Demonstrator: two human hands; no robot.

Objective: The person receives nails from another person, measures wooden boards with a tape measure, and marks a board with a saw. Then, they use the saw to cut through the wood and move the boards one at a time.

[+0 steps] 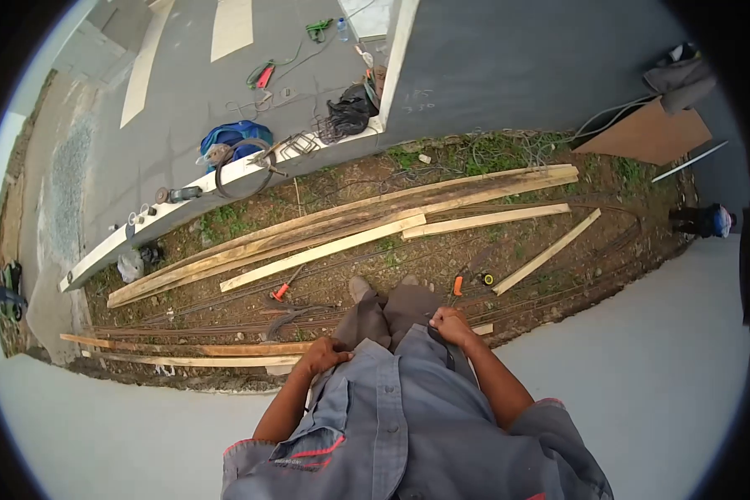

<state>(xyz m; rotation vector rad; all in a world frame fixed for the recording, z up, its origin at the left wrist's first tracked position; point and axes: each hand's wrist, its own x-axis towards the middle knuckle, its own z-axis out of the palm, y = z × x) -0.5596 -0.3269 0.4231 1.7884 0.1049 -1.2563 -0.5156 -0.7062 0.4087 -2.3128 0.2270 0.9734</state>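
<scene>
My left hand point(323, 357) is at my waist, its fingers curled in against the hem of my grey work shirt point(392, 392). Higher up on the other side, my right hand point(452, 325) is closed at the shirt's lower edge over my dark trousers point(367, 325). A dark edge shows below its fingers, but what it grips is too small to make out. On the ground ahead lie an orange-handled tool point(457, 285), a black and yellow tape measure point(487, 279) and a red-handled tool point(281, 292).
Long timber boards point(325, 250) and thin steel bars point(200, 332) lie across the soil. Beyond is a low wall point(200, 187) bearing an angle grinder point(179, 194), a blue bag point(237, 133) and bent wire. A brown panel point(642, 137) leans at right; another person point(704, 221) stands at far right.
</scene>
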